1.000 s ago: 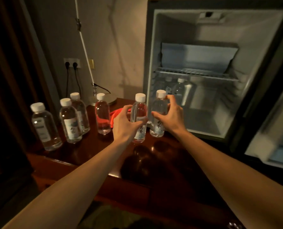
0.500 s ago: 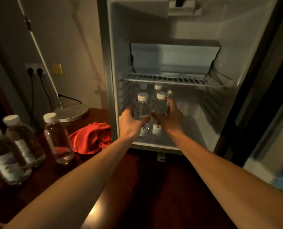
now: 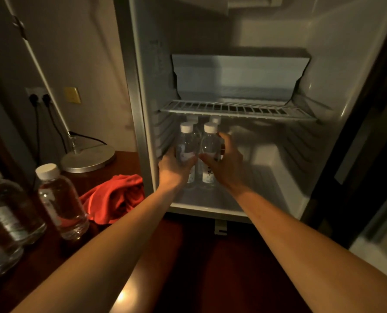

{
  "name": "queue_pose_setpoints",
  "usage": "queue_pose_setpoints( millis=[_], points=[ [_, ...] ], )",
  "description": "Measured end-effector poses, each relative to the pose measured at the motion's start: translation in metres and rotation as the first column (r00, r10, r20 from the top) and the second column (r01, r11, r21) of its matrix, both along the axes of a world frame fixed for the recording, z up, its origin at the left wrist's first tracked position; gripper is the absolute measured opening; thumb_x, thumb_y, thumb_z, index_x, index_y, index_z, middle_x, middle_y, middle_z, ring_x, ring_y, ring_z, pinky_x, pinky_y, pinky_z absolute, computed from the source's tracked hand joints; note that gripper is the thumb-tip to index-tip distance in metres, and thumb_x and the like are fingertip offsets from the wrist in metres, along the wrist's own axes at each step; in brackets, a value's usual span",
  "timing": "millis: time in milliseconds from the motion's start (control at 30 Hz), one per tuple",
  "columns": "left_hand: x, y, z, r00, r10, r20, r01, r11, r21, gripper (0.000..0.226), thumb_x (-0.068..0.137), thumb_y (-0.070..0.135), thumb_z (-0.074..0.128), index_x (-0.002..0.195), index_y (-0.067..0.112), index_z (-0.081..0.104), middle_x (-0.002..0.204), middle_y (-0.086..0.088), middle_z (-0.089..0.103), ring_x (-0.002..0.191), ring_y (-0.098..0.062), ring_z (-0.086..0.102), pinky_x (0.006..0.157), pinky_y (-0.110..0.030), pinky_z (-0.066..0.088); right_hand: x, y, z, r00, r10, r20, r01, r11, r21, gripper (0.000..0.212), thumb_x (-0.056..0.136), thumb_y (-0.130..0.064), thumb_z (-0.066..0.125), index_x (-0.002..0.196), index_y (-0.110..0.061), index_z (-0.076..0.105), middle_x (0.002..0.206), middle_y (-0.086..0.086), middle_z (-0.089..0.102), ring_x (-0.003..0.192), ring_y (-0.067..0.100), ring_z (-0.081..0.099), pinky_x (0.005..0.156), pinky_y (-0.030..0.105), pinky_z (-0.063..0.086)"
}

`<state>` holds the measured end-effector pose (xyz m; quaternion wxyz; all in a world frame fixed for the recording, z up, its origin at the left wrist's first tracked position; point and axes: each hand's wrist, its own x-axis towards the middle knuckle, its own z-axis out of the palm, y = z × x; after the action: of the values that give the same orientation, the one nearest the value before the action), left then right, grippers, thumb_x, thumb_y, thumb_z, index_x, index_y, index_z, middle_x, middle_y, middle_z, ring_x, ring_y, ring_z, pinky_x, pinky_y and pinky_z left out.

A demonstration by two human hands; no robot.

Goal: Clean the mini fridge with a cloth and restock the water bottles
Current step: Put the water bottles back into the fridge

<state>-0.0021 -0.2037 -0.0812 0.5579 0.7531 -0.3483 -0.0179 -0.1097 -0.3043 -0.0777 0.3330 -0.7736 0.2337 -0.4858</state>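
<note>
The mini fridge (image 3: 323, 64) stands open on the desk (image 3: 199, 267). Inside it, under its wire shelf (image 3: 237, 108), the left hand (image 3: 173, 168) grips one water bottle (image 3: 186, 143) and the right hand (image 3: 227, 163) grips another bottle (image 3: 209, 145). A red cloth (image 3: 113, 197) lies just left of the fridge.

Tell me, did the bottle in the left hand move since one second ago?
Yes. The bottle went from the wooden tabletop into the mini fridge, below its wire shelf.
</note>
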Motion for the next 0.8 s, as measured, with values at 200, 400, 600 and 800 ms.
queue_pose_setpoints(
  millis=[200,400,600,800],
  points=[
    [-0.003,0.010,-0.008,1.000,-0.016,0.014,0.016,0.998,0.065,0.055,0.081,0.048,0.073,0.121,0.012,0.063,0.112,-0.009,0.070,0.102,-0.023,0.067,0.086,-0.033,0.054,-0.005,0.009,0.001,0.996,0.027,-0.087,-0.018,0.995,0.101,0.080,0.069,-0.028,0.085,0.137,-0.021,0.042,0.109,-0.007,0.064,0.090,0.007,0.063,0.073,0.016,0.047],
    [-0.010,0.052,-0.003,0.999,0.012,0.050,-0.018,0.992,0.125,0.055,0.082,0.043,0.075,0.119,0.005,0.062,0.113,-0.011,0.068,0.106,-0.026,0.063,0.088,-0.036,0.052,-0.021,0.035,-0.002,0.960,-0.010,-0.281,0.062,0.982,0.176,0.063,0.076,-0.012,0.079,0.128,-0.008,0.046,0.116,0.003,0.062,0.106,0.020,0.061,0.082,0.027,0.048],
    [-0.025,0.124,0.001,0.995,0.026,0.101,-0.036,0.995,0.093,0.052,0.081,0.032,0.076,0.123,0.005,0.060,0.114,-0.011,0.068,0.105,-0.023,0.064,0.094,-0.041,0.051,-0.032,0.093,0.007,0.930,-0.049,-0.364,0.069,0.997,0.044,0.063,0.077,-0.029,0.080,0.128,-0.010,0.048,0.123,0.010,0.062,0.115,0.027,0.057,0.089,0.031,0.047],
    [-0.026,0.208,-0.004,0.990,0.104,0.100,-0.112,0.991,0.078,0.044,0.077,0.024,0.079,0.115,0.007,0.064,0.108,-0.010,0.070,0.098,-0.020,0.066,0.091,-0.038,0.053,-0.023,0.167,0.003,0.914,0.055,-0.401,-0.069,0.997,-0.019,0.064,0.077,-0.030,0.080,0.128,-0.006,0.049,0.124,0.013,0.059,0.116,0.025,0.055,0.091,0.026,0.039]
  ],
)
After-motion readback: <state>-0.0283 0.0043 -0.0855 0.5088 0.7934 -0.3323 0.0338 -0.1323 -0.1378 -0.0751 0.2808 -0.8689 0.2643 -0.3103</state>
